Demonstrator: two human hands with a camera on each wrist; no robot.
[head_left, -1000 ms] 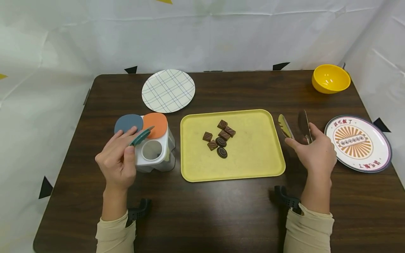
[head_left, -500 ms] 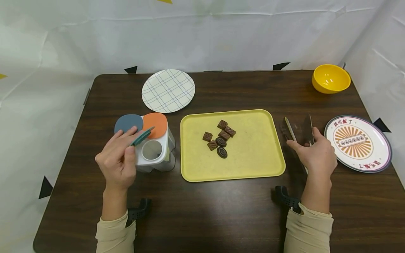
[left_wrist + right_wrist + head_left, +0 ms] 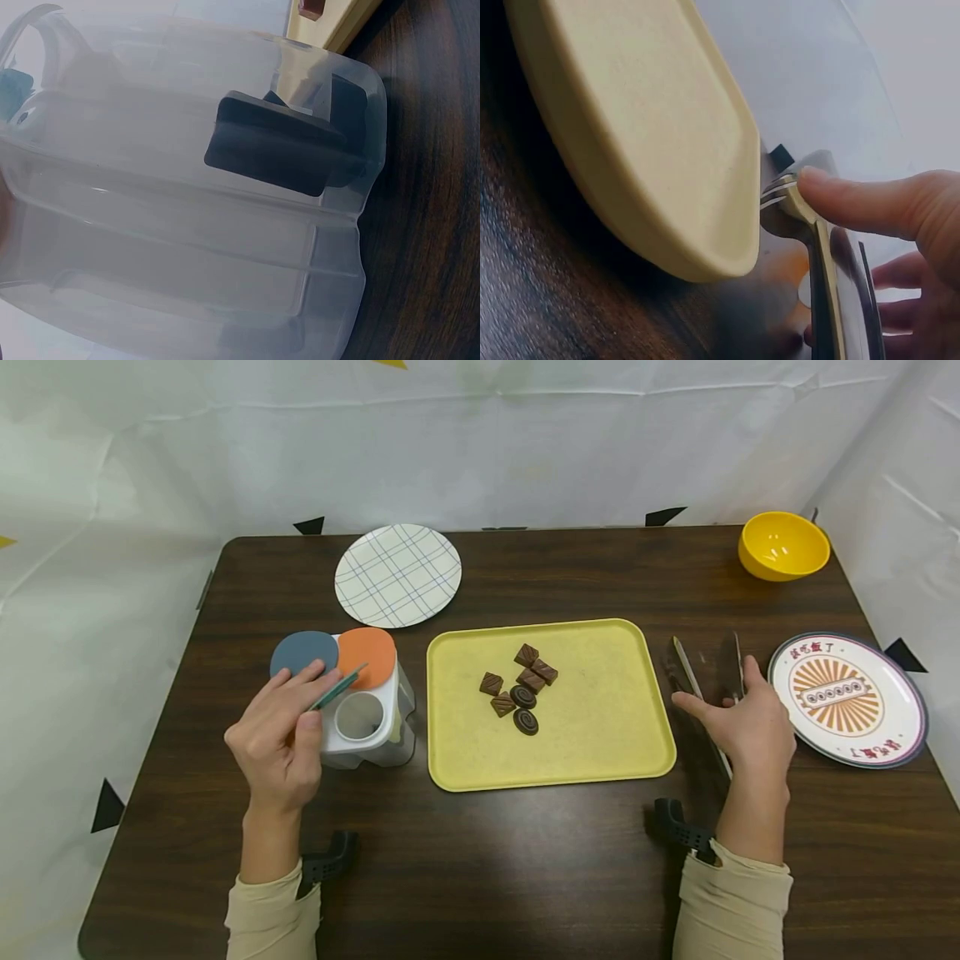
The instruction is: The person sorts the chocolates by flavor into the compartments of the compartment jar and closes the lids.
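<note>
My left hand (image 3: 281, 743) is over a clear seasoning box (image 3: 187, 210) with a white top. Its thumb and fingers pinch a raised teal lid (image 3: 339, 687) beside an uncovered round opening (image 3: 360, 716). Blue (image 3: 303, 653) and orange (image 3: 367, 656) lids lie flat. At the right, a fork (image 3: 821, 277) lies on the table near the tray, and a second piece of flat metal cutlery (image 3: 737, 664) is alongside. My right hand (image 3: 750, 727) is over them, thumb extended with its tip at the fork's head, fingers beyond the second piece, whose lower part is hidden.
A yellow tray (image 3: 600, 718) at the centre bears several chocolates (image 3: 527, 655). A checked plate (image 3: 399, 575) lies at the back left. A printed plate (image 3: 847, 752) is right of my right hand, and a yellow bowl (image 3: 784, 547) stands at the back right corner.
The fork and the second piece have turned edge-on under my right hand, and its thumb has moved slightly left, away from the fingers. The teal lid has tilted to a thinner, edge-on view.
</note>
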